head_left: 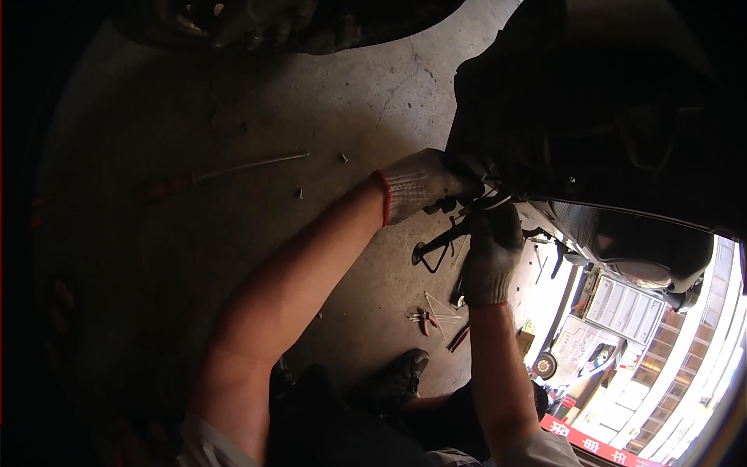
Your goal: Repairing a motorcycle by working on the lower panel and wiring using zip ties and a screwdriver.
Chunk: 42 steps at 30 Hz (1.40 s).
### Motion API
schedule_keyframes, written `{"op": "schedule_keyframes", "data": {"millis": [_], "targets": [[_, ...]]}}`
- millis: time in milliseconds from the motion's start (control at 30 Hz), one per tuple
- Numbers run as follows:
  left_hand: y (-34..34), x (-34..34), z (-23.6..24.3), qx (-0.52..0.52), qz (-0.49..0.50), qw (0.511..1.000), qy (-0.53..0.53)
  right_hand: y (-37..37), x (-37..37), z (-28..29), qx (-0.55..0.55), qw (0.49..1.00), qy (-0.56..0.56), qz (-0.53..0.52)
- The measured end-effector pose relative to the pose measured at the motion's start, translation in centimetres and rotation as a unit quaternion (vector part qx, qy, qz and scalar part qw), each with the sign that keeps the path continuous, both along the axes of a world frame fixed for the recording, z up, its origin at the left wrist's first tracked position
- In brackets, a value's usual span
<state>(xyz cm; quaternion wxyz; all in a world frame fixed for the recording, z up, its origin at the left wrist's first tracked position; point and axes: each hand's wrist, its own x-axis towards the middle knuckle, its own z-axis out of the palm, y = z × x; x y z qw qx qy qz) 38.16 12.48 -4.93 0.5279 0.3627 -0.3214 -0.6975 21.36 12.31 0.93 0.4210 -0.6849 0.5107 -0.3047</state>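
Note:
Both my hands wear greyish knit work gloves with dark, soiled palms. Reaching in from the left, my left hand [424,185] is at the lower edge of a dark vehicle body [576,140], its fingers curled in shadow. Just below and to its right, my right hand [494,247] is closed near thin light-coloured cables [492,204] that run between the hands. What either hand grips is too dark to make out. A black metal stand [433,254] with a triangular loop sticks out beside my right hand, over the floor.
On the concrete floor [373,101] lie a long screwdriver [249,166] with a red handle and two loose screws [344,158]. Red-handled pliers [426,323] and thin rods lie near my shoe [405,375]. A white truck [583,346] stands outside in bright light.

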Motion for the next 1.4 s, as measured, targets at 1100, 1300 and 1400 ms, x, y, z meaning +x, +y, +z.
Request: {"op": "schedule_keyframes", "data": {"millis": [1100, 1300, 1400], "targets": [[-0.3, -0.2, -0.8, -0.125, 0.016, 0.987, -0.097, 0.1, 0.1, -0.6, -0.03, 1.0, -0.004, -0.002], [-0.1, -0.5, -1.2, -0.083, 0.009, 0.995, -0.052, 0.1, 0.3, -1.6, -0.046, 0.998, -0.041, -0.032], [-0.2, -0.4, -1.6, -0.119, -0.009, 0.992, -0.044, 0.1, 0.4, -1.9, -0.065, 0.997, -0.03, -0.042]]}}
